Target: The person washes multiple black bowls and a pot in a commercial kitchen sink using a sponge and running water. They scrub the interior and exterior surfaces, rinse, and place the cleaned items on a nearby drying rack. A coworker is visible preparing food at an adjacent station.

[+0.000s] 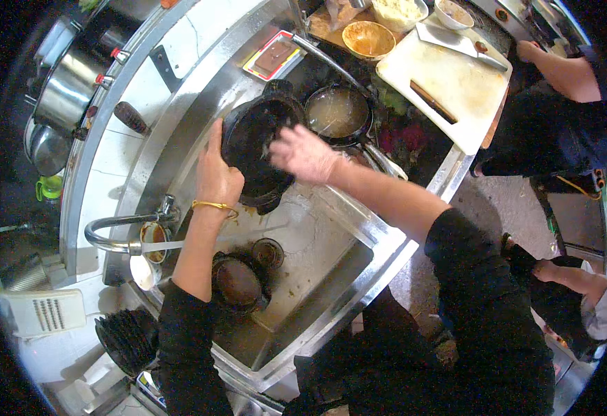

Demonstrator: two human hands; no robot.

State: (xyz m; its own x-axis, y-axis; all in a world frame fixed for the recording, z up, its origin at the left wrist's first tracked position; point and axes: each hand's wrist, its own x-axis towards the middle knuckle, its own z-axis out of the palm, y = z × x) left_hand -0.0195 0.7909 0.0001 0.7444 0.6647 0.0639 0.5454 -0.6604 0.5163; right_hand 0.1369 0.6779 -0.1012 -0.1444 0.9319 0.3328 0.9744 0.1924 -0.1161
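Observation:
A black two-handled pot [254, 140] is tilted over the steel sink [303, 265], its dark inside facing me. My left hand [219, 171], with a yellow bangle at the wrist, grips its left rim, the index finger stretched along the edge. Blurred by motion, my right hand [303, 154] reaches over the pot's opening with its fingers spread. Whether it holds anything I cannot tell. Water runs from the curved faucet [118, 223] into the basin. A second black pot [238, 283] with brownish liquid stands in the sink beside a small round dish [268, 253].
A frying pan [337, 113] of cloudy liquid stands beyond the pot. At the right a white cutting board [443, 78] bears a cleaver [446, 41]. Stacked black dishes [126, 340] stand at lower left. Two other people [558, 119] are at the right.

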